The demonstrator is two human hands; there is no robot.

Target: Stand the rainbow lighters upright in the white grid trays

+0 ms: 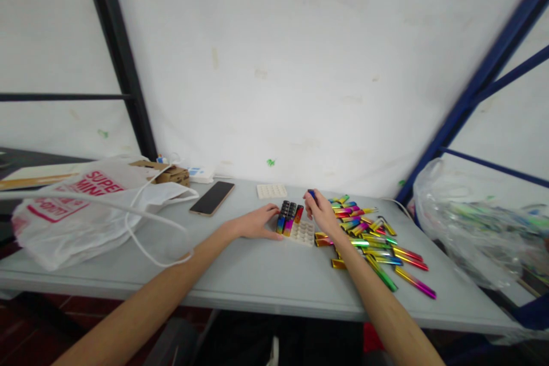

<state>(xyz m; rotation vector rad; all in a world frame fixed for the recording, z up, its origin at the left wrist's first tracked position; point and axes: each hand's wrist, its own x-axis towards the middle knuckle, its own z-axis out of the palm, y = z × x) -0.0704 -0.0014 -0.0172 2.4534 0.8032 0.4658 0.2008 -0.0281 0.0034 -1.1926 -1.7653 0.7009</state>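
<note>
A cream tray (302, 233) with rows of sockets lies on the table. At its left end stand several upright lighters (288, 225) with black tops and shiny, colour-fading bodies. My left hand (257, 223) is closed about that end, thumb at the near corner and fingers by the far side. Above the tray's right part, my right hand (321, 213) pinches a lighter (311, 194) with a dark blue end showing; the fingers hide the rest. A loose heap of metallic lighters (377, 253) in gold, green, red and purple lies to the right, partly behind my right forearm.
Near the wall lies a second cream tray (271, 191). A phone (213, 198) rests left of my left hand. Further left are a white plastic bag (86, 206), a white cable (141, 234) and a cardboard box (174, 175). A clear plastic bag (463, 234) bulges at the right edge.
</note>
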